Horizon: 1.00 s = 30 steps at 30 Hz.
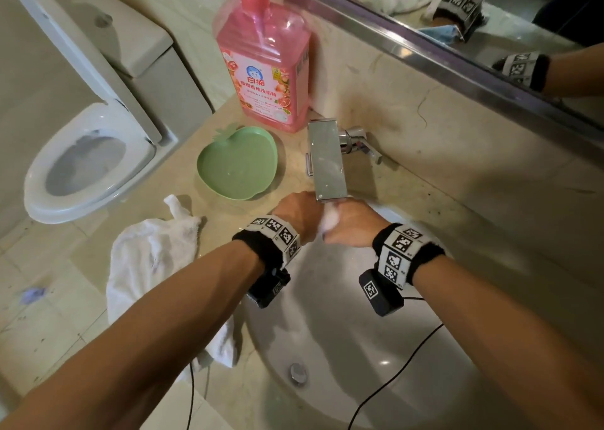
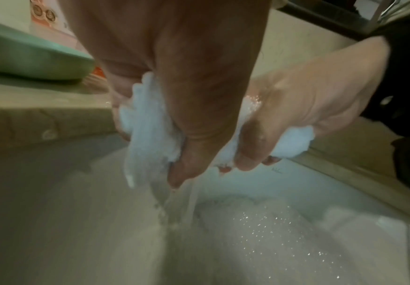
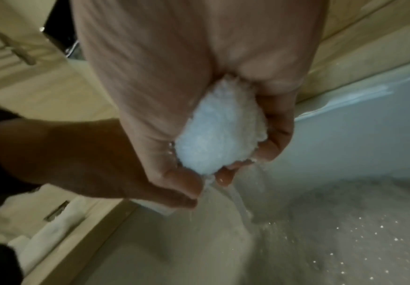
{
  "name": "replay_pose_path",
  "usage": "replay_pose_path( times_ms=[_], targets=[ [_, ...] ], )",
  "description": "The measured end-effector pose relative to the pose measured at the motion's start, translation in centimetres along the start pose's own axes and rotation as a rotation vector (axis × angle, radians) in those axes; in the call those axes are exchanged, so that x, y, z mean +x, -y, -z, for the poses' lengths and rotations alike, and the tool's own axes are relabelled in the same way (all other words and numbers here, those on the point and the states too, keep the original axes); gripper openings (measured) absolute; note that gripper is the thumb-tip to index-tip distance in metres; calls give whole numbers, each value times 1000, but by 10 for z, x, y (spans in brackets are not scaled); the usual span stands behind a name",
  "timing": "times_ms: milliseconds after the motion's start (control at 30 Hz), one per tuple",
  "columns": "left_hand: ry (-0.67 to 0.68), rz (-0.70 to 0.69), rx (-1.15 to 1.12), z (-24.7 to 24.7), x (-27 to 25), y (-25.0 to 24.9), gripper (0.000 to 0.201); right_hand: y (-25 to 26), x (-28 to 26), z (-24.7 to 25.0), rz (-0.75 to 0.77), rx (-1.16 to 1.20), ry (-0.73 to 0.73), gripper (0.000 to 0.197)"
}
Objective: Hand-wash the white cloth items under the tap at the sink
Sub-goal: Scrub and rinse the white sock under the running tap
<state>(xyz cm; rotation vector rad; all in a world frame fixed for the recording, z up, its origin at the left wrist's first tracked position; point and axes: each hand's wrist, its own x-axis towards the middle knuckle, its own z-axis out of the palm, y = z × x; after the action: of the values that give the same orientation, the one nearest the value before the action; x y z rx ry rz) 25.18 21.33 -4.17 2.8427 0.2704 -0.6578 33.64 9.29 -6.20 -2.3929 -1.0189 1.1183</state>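
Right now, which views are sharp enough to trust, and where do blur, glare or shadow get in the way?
Head view: wide-angle bend, fairly sharp, dim warm light; glare on the tap. Left wrist view: soft and blurred, left hand shadowed, white cloth bright, sparkle on the sink. Right wrist view: blurred and noisy, right hand fills the frame.

The pink bottle (image 1: 263,58) standing behind my tap carries the only legible wording: on its front label (image 1: 258,84) the large white characters 白猫 sit beneath a small blue cat emblem. A line of smaller characters runs below them, too blurred for me to read. My wristbands (image 1: 280,233) bear black-and-white square code markers, without letters.
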Motion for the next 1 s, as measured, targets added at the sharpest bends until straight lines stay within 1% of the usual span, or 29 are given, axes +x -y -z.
replay_pose_path(
  times_ms=[67, 133, 233, 367, 400, 433, 467, 533, 567, 633, 700, 733, 800, 833, 867, 933, 967, 1000],
  targets=[
    [-8, -19, -3, -4, 4, 1, 13, -4, 2, -4, -5, -95, -29, 40],
    [-12, -20, -25, -7, 7, 1, 11, -6, 4, -5, -6, -134, -28, 37],
    [30, 28, -31, -12, 14, 2, 18, -7, 7, -6, 32, -219, -25, 22],
    [76, 120, -115, -19, 20, 4, 28, -6, 7, -14, 81, -293, -118, 5],
    [81, 107, -99, -20, 21, 4, 31, -6, 8, -15, 97, -299, -145, 3],
    [82, 72, -63, -20, 21, 3, 34, -6, 7, -16, 102, -307, -164, 9],
    [76, 39, -43, -20, 22, 2, 40, -7, 7, -16, 114, -322, -166, 12],
    [44, -26, -46, -20, 22, 0, 51, -7, 5, -15, 126, -338, -151, 10],
    [41, -44, -55, -21, 23, 0, 52, -8, 5, -15, 125, -351, -139, 9],
    [98, -36, -41, -22, 25, 2, 45, -8, 5, -15, 110, -364, -131, 10],
    [111, -8, -71, -23, 24, 7, 47, -10, 7, -14, 92, -306, -135, 14],
    [103, -10, -100, -23, 23, 9, 52, -12, 6, -12, 83, -230, -112, 27],
    [90, -43, -207, -20, 15, 13, 68, -15, 1, -6, 94, -19, -12, 66],
    [89, -39, -293, -19, 11, 15, 74, -14, -2, -2, 122, 60, 17, 74],
    [83, -22, -392, -19, 7, 16, 75, -13, -5, 0, 161, 113, 26, 71],
    [66, 24, -514, -20, 1, 20, 67, -12, -7, 3, 214, 172, 5, 48],
    [49, 20, -539, -21, -2, 22, 62, -11, -8, 4, 227, 184, -17, 43],
    [19, -5, -562, -22, -5, 23, 60, -11, -9, 4, 234, 194, -46, 47]
  ],
)
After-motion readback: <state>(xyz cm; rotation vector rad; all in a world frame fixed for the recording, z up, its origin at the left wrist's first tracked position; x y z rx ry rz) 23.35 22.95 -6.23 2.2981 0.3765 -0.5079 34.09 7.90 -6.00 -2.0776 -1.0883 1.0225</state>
